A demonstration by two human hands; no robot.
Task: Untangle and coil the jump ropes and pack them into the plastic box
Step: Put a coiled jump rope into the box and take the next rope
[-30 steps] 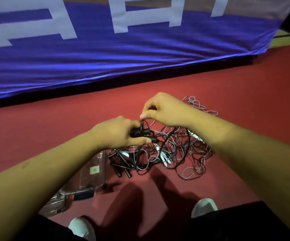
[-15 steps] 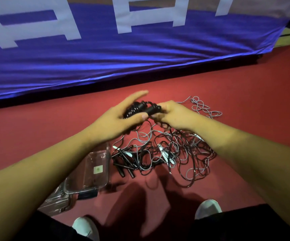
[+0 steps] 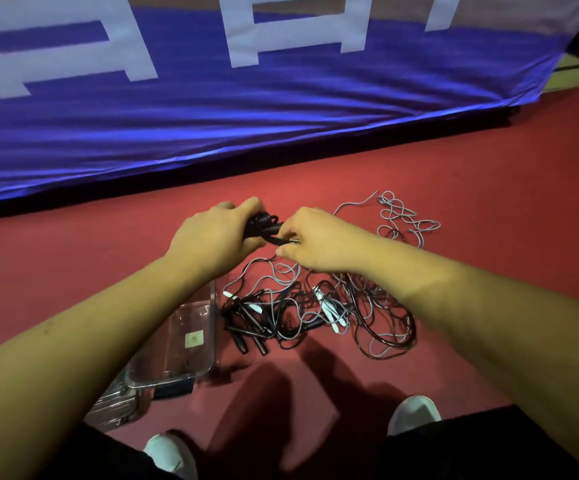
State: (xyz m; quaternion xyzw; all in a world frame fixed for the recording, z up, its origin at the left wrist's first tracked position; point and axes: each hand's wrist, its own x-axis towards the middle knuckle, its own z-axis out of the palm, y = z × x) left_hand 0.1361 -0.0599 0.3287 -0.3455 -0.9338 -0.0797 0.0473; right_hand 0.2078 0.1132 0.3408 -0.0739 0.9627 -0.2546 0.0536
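Observation:
A tangle of thin grey and dark jump ropes [image 3: 319,306] with black and white handles lies on the red floor. Above its far edge my left hand [image 3: 212,239] is closed around a bundle of black handles [image 3: 262,225]. My right hand [image 3: 312,242] pinches one black handle [image 3: 279,241] at the end of that bundle; the two hands almost touch. A clear plastic box [image 3: 208,327] sits on the floor left of the tangle, partly hidden under my left forearm.
A clear lid [image 3: 118,407] lies under the near end of the box. A blue banner [image 3: 246,109] with white letters hangs along the far side of the red floor. My white shoes [image 3: 413,412] and dark trousers fill the bottom edge.
Both hands lifted the black handles away from the pile and further from me. My right hand shifted from the rope above the bundle to pinching a handle beside my left hand.

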